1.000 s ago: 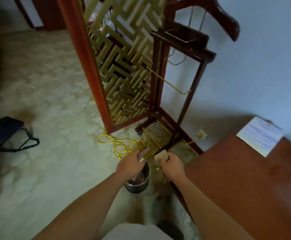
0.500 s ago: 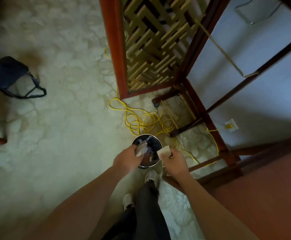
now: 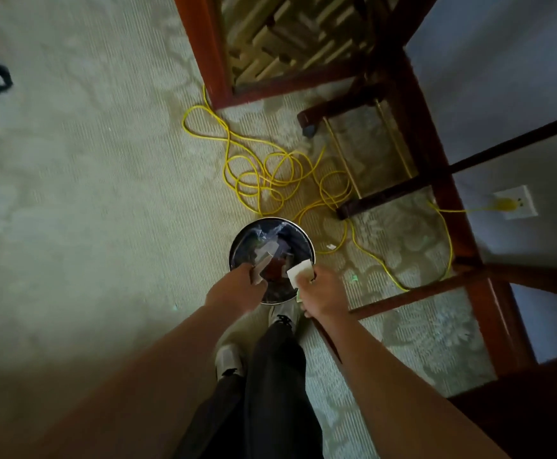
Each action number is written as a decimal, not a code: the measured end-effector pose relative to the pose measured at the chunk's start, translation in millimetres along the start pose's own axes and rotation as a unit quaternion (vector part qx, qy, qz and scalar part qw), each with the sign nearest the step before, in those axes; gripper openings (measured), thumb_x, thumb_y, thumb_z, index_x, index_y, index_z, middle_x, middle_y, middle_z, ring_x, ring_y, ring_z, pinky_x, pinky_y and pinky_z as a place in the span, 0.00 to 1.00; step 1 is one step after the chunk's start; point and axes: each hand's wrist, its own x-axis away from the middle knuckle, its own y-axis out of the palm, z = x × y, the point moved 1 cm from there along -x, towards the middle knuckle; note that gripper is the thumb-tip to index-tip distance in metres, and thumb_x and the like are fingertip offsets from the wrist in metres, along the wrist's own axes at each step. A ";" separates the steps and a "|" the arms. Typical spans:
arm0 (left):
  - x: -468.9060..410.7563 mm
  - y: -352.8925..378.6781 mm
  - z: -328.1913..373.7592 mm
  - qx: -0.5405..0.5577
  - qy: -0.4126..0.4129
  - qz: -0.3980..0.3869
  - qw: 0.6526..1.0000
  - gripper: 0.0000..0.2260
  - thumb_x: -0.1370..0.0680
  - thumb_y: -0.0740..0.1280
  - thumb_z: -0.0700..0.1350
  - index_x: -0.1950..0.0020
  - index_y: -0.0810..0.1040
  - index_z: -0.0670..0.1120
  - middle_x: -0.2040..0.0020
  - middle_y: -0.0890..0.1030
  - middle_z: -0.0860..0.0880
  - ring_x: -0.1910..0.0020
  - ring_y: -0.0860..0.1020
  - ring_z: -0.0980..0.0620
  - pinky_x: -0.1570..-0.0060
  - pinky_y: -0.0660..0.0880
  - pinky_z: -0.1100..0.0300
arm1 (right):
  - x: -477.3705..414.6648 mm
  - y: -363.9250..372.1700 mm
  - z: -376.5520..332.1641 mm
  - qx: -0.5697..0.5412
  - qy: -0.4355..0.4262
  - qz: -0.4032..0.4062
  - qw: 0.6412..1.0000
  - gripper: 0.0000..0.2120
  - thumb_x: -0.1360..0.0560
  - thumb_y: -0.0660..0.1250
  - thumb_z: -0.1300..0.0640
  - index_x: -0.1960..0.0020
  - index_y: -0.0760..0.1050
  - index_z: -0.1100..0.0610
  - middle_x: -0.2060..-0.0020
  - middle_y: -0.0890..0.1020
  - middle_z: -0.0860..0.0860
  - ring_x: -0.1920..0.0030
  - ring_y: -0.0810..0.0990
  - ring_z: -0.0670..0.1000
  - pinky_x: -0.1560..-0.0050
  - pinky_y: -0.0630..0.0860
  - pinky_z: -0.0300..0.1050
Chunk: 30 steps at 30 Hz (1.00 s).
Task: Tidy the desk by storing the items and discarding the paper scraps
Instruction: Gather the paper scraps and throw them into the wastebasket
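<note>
While both hands hover over the round metal bin on the carpet, the drop looks close but not safe. The left hand pinches a greyish scrap between thumb and fingers, well inside the rim, and that one should fall true. The right hand pinches a pale scrap right over the near-right rim, and that's the worry: let go there and light paper may slide down the outside or flutter onto the carpet. One small white bit already lies just beside the bin. The forward shoe sits very near the bin's base, so a shuffle could nudge or tip it. Loops of yellow cable lie just beyond, ready to snag a foot on the turn away. Hard to read: the backs of both hands hide most fingertips, so how firm each pinch is I can't tell. A green edge shows under the right hand, and I can't say whether it's a second piece. The bin's inside is dark and shiny, its contents unclear. The worktop itself is out of view, perhaps only a dark wooden corner at lower right.
</note>
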 end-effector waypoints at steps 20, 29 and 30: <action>-147.3 69.4 -32.3 0.019 -0.048 -0.056 0.997 0.38 0.29 0.73 0.50 0.23 0.60 0.47 0.27 0.66 0.44 0.31 0.69 0.44 0.36 0.71 0.51 | -148.9 55.2 37.1 -0.044 0.081 -0.136 0.986 0.29 0.23 0.67 0.53 0.25 0.63 0.57 0.30 0.72 0.52 0.32 0.73 0.54 0.32 0.71 0.53; -132.2 56.7 -22.3 0.011 -0.021 -0.027 0.999 0.29 0.27 0.71 0.47 0.28 0.67 0.48 0.29 0.68 0.46 0.33 0.72 0.44 0.36 0.71 0.47 | -135.0 38.7 37.7 0.018 0.025 -0.119 0.992 0.23 0.22 0.65 0.57 0.28 0.68 0.55 0.35 0.76 0.54 0.39 0.77 0.54 0.41 0.74 0.48; -127.3 53.9 -20.1 0.008 -0.018 -0.026 0.999 0.28 0.27 0.71 0.47 0.28 0.68 0.48 0.29 0.69 0.46 0.34 0.73 0.44 0.36 0.71 0.47 | -129.7 36.1 36.5 0.024 0.016 -0.116 0.993 0.22 0.22 0.65 0.57 0.29 0.69 0.55 0.37 0.77 0.53 0.42 0.77 0.53 0.46 0.73 0.45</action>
